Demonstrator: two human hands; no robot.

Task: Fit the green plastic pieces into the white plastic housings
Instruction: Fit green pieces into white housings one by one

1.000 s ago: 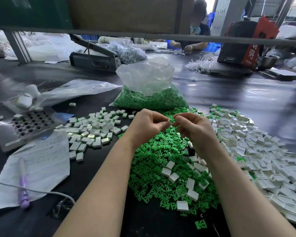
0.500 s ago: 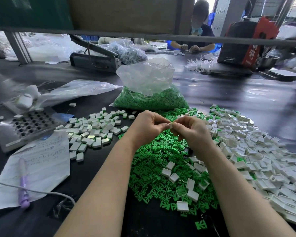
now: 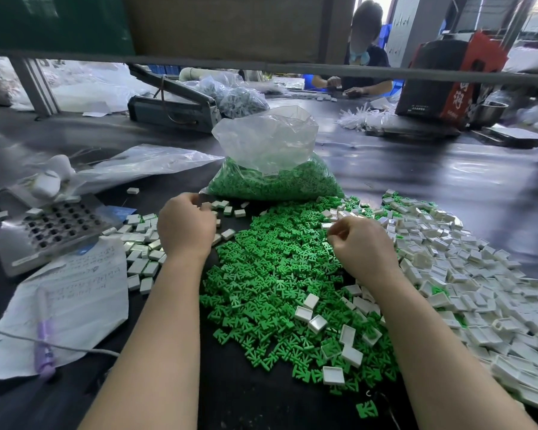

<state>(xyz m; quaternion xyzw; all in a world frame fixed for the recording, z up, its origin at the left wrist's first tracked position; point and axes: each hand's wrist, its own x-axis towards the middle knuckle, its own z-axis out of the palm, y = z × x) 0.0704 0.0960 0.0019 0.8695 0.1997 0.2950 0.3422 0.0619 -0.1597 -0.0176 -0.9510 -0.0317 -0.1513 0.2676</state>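
Green pieces (image 3: 280,274) lie heaped beside glossy white housings (image 3: 466,274); whether either hand's fingers grip anything is unclear.

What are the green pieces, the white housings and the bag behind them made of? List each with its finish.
Green pieces: apparently moulded plastic, matte, uniform colour, crisp pronged shapes.
White housings: likely hard plastic, slightly glossy; light glints on flat faces.
Bag: thin clear plastic film, crinkled and shiny, the green contents showing through.
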